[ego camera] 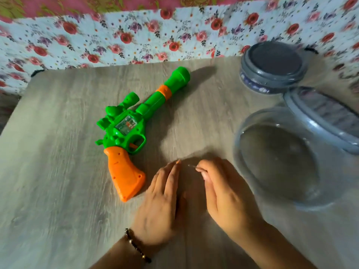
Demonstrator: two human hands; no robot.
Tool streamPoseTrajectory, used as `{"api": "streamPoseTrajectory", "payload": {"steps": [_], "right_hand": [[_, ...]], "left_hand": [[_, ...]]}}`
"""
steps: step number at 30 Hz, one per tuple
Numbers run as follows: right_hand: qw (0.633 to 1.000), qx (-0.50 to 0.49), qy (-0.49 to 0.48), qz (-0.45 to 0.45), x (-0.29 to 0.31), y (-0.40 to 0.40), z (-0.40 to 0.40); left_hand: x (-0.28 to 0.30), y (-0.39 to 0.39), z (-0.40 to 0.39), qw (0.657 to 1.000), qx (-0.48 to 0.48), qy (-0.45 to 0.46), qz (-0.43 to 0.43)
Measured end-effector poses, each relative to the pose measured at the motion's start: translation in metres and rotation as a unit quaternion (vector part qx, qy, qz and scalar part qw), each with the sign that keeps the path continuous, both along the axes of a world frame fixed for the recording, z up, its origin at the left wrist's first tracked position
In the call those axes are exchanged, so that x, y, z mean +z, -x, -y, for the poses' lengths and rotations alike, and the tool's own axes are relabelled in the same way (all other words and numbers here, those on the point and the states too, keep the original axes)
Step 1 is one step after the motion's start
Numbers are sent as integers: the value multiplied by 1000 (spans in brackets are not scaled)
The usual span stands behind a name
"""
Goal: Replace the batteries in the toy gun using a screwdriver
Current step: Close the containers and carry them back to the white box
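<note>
A pale wood-grain tabletop (58,171) carries a green and orange toy gun (132,129) lying flat. Right of the gun lies a clear jar (287,162) on its side, a grey lid (274,66) beyond it.

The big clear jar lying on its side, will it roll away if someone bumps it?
Probably, a little. The clear jar lies on its side on the table and its body looks round, so a nudge could set it rocking or rolling. It looks empty and thin-walled, so likely light and easy to shift. Its grey lid sits apart, so nothing closes the mouth.
</note>
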State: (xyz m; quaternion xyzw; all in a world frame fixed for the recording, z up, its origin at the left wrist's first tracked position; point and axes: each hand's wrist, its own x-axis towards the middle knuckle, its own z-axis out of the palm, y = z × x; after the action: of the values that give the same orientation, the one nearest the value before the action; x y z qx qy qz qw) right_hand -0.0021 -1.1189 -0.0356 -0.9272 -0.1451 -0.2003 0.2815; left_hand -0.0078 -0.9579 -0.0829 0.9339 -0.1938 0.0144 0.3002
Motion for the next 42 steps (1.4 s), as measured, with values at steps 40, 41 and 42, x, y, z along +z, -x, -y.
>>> {"api": "streamPoseTrajectory", "payload": {"steps": [40,41,42], "right_hand": [[970,-161,176,-46,37,27,79],[970,-159,176,-47,38,28,79],[971,-155,177,-48,37,29,78]], "left_hand": [[74,-29,107,699,247,415,-527],[74,-29,107,699,247,414,-528],[74,-29,106,700,245,413,-529]]}}
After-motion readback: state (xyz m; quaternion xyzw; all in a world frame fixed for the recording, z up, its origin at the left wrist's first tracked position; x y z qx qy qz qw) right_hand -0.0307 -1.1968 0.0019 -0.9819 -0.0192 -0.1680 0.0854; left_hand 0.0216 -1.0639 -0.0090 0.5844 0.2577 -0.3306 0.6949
